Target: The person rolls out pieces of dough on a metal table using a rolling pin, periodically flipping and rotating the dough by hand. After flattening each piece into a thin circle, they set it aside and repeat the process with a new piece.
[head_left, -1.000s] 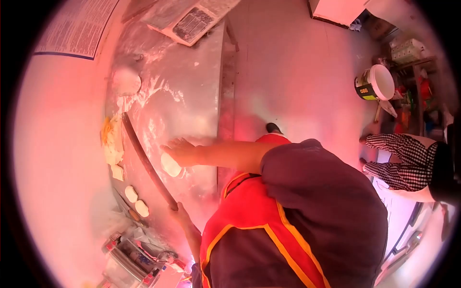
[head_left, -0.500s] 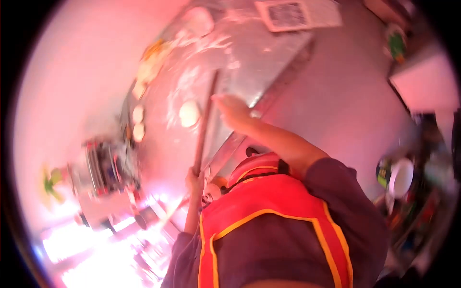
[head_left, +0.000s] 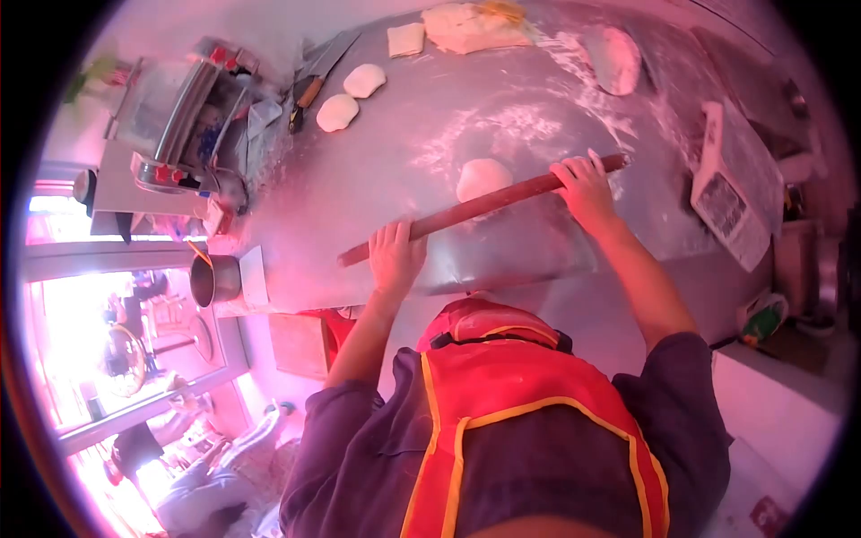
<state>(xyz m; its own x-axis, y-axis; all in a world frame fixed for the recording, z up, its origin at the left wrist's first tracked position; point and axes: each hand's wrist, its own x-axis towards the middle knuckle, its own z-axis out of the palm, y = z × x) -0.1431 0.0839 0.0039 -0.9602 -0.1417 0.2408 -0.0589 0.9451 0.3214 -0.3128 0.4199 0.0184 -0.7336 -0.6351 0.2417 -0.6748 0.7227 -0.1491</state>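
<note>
A long wooden rolling pin (head_left: 484,208) lies slantwise over the floured metal table (head_left: 332,193), its right end farther from me. My left hand (head_left: 396,255) is on the pin near its left end, fingers bent over the top. Near the other end, my right hand (head_left: 585,190) rests on it with the fingers curled over and the thumb side toward the tip. Just beyond the pin sits a round piece of dough (head_left: 484,177), its near edge overlapped by the wood.
Two dough rounds (head_left: 364,81) lie at the back left, near a knife (head_left: 316,85). A larger dough slab (head_left: 475,29) and a square piece (head_left: 405,40) are at the far edge. A dough machine (head_left: 184,125) and metal pot (head_left: 213,281) stand left; a white scale-like device (head_left: 722,193) is right.
The view has swung round and sharpened. The rolling pin has gone from nearly upright in view to a shallow slant, and my right hand has come from beside it onto its right end.
</note>
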